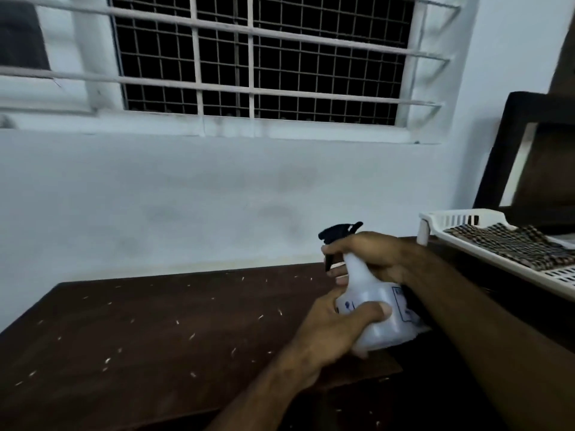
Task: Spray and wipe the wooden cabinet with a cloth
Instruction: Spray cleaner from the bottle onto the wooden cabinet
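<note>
The dark wooden cabinet (149, 331) lay flat and broad before me, its matte top flecked with pale bits, open room stretching left toward the near edge. At far right sat a white slatted plastic tray (460, 219). My left hand (329, 331) cupped the translucent spray bottle (373, 309); my right hand (370, 256) curled round its neck, below the black nozzle.

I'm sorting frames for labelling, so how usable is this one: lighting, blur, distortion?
Head view: dim and bluish, with the window black behind its grille; wide-angle bending curves the window bars and tilts the dark frame at right; slight motion blur softens the spray bottle and both hands; the wooden cabinet top is dark, though pale specks on it show.
</note>
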`<state>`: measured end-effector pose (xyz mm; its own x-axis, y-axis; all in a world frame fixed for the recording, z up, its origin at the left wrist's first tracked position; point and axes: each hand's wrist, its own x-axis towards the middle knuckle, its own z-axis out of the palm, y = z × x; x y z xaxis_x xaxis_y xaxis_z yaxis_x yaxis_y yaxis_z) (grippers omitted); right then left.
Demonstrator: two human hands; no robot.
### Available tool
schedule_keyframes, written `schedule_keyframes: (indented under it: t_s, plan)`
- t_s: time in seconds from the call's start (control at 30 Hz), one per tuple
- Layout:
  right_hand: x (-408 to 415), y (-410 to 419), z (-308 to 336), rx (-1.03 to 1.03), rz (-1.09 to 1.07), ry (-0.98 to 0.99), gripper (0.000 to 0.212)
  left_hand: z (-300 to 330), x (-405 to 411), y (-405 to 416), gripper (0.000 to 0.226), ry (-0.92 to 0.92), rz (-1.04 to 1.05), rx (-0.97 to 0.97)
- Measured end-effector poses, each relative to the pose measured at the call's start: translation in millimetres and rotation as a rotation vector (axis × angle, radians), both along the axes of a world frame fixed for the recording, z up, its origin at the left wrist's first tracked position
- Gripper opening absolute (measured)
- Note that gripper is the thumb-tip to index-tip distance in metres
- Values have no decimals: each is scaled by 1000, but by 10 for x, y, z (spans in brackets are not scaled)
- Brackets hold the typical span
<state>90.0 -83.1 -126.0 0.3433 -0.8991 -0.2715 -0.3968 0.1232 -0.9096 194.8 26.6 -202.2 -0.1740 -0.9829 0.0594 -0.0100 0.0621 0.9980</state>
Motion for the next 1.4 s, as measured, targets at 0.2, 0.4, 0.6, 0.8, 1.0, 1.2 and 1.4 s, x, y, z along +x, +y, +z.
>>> schedule_keyframes:
  t_s: [0.2,0.4,0.6,0.8,1.0,1.2,1.4]
  plan:
    - [-105,-49,-46,84,20,-126,23,-20,-118,2,55,52,-19,80]
    - [-22,-32,-177,-125,-77,129,33,-188,-221,119,44,161,35,121]
    - [257,220,-160,-112,13,66,23,-278,-130,474,35,192,163,-26]
    - [721,1089,-244,-300,152,226,15,-496,30,1182,45,169,263,-22]
    - [914,1995,-325,-355,302,113,21,-542,261,1956,41,-15,292,-34]
    - [1189,2607,-454,-576,445,183,37,-380,366,2434,61,-253,248,-70]
    - [1329,2798,-415,-624,509,79,34,-324,589,2583,57,-309,303,-110]
